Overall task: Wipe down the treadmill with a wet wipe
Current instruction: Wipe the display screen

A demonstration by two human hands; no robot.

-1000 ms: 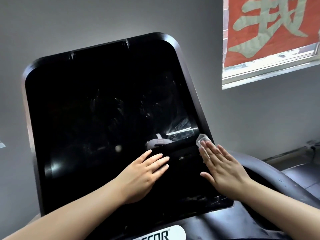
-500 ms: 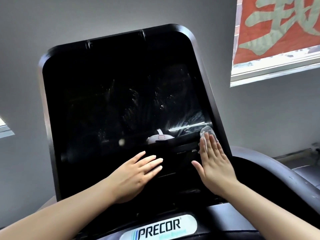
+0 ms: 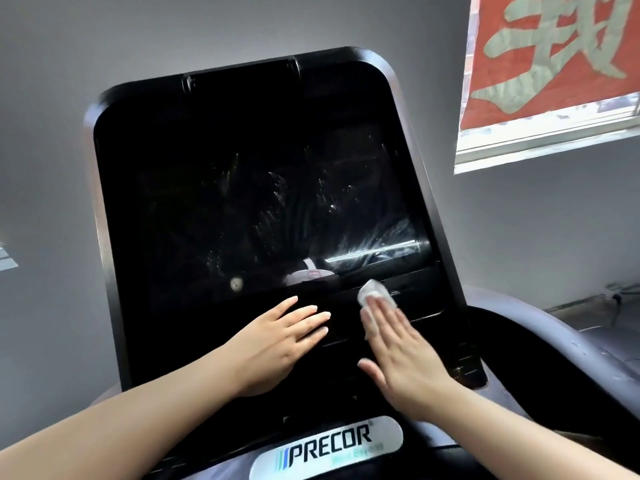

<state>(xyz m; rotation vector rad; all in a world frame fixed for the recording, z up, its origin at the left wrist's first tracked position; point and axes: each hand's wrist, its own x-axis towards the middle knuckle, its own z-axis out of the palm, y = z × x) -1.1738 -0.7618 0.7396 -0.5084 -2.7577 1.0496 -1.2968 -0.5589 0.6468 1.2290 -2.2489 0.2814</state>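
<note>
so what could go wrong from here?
1. The wet wipe sits only under the right hand fingertips, pressed flat, not gripped; it may slip out mid-stroke.
2. The left hand rests bare on the black console, likely leaving fresh prints.
3. Droplets on the screen could dry streaky.

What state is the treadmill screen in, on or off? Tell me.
Off, it seems: the screen is black, showing only wet streaks and reflections.

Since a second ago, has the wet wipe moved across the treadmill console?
Yes. The wet wipe under the right hand slid left from the console's right edge toward the left hand.
</note>
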